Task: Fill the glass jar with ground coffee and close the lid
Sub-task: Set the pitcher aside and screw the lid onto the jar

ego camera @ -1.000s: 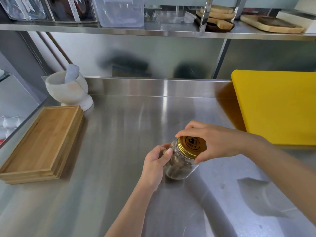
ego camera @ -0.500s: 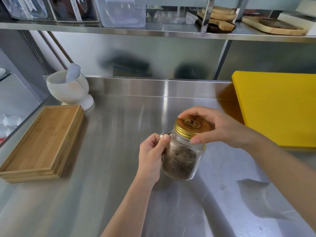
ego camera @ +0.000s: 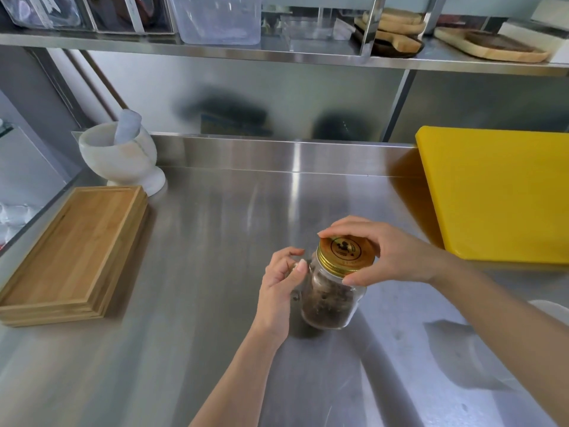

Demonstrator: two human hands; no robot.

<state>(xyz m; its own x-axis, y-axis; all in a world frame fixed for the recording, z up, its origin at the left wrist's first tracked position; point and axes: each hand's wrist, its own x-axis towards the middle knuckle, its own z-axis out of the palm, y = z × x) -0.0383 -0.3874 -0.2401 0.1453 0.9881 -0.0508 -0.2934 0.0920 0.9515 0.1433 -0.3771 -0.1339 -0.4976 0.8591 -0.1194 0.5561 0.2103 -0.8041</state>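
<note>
While the glass jar [ego camera: 331, 298] stands upright on the steel counter [ego camera: 215, 241], near the middle of it, the gold lid [ego camera: 346, 252] already sits on its mouth. The right hand [ego camera: 388, 257] comes from the right side and is closed around the lid: the fingertips touch the far rim and the thumb presses the near rim, just under the threads. The left hand [ego camera: 281, 277] is at the left side of the jar, where the glass handle is. Its fingers are loosely curled there and the thumb touches the jar near the neck, but I cannot tell if this hand really grips the handle or only steadies it.

Inside the jar there is dark ground coffee [ego camera: 326, 306]. It fills the lower part and reaches toward the shoulder, though the glass is smeared, so the exact level is not clear. To my judgement, the filling step is finished, because no scoop or coffee bag is visible on the counter.

What is left seems small. The lid looks level on the jar, but the frame does not show if it is screwed tight. Probably the person needs only to finish the last turn, or to check it, and then to release both hands.
</note>
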